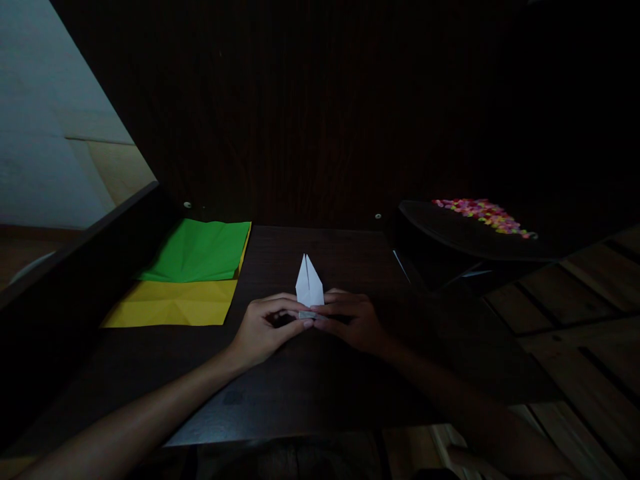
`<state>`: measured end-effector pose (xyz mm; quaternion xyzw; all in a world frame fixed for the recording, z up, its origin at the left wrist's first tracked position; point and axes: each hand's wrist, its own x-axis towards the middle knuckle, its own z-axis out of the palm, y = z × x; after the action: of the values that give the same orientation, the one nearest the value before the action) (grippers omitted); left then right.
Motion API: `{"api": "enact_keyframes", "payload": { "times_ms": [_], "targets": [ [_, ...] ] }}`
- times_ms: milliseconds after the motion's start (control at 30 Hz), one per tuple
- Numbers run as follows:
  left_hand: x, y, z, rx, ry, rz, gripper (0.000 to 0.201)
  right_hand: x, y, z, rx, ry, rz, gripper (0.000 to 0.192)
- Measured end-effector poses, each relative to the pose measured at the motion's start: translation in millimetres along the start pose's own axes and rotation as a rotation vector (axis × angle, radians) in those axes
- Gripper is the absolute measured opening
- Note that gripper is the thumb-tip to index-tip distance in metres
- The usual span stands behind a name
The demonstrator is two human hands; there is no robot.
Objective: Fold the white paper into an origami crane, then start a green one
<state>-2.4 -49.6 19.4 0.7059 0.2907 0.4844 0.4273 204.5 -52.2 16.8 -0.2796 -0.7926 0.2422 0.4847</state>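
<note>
Fingers (295, 316): both sets pinch the near end of our folded white paper (309, 285), left hand (263, 330) and right hand (353, 323) meeting fingertip to fingertip. Paper: already creased to a split point rising beyond the fingertips; more folds seem due. Green sheet (200, 251), yellow sheet (173, 303): flat, unfolded, left of the fingers.

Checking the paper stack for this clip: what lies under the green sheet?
A yellow sheet lies under the green sheet, its near part showing on the dark table. Whatever sits beneath the overlap is covered.
</note>
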Motion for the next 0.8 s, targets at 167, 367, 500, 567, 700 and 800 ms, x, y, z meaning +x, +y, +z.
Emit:
{"api": "enact_keyframes", "payload": {
  "times_ms": [167,367,500,567,700,800],
  "targets": [
    [1,3,2.3,-0.011,-0.009,-0.065,0.005,0,-4,4,0.005,0.023,0.099,0.009],
    [0,2,3.8,-0.068,0.015,-0.200,0.013,-2,-2,4,-0.023,0.087,0.156,0.020],
    [-1,0,5.4,-0.176,0.011,-0.249,0.015,-4,0,7,-0.061,0.121,0.190,0.017],
    [-1,-2,6.7,-0.275,0.030,-0.248,0.021,-4,0,9,-0.070,0.138,0.215,0.015],
    [-2,-4,9.0,-0.395,0.056,-0.266,0.044,-5,0,14,-0.048,0.181,0.285,0.013],
    [-3,-5,9.9,-0.377,0.040,-0.284,0.059,-5,-1,18,0.046,0.211,0.384,0.016]
  ]
}}
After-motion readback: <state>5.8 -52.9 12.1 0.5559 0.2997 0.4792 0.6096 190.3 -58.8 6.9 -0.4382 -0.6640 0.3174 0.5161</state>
